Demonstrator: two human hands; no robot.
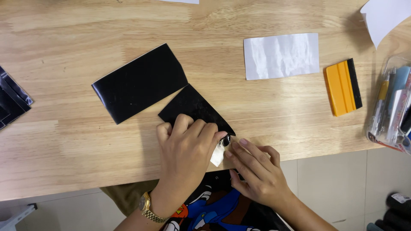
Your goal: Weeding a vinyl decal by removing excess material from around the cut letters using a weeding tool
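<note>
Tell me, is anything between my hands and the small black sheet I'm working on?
Nothing visible. The left hand already rests on the small black sheet, and the right hand touches its peeled corner at the table edge. The larger black sheet lies beside it.

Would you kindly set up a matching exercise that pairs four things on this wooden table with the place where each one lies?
Things:
1. orange squeegee
2. white sheet
3. large black sheet
4. small black piece

Places:
A. under the fingers of the left hand
B. near the table's right end, beside a clear pouch of pens
C. left of the middle, lying free of both hands
D. between the black pieces and the squeegee, towards the far edge

Pairs: 1-B, 2-D, 3-C, 4-A
</note>
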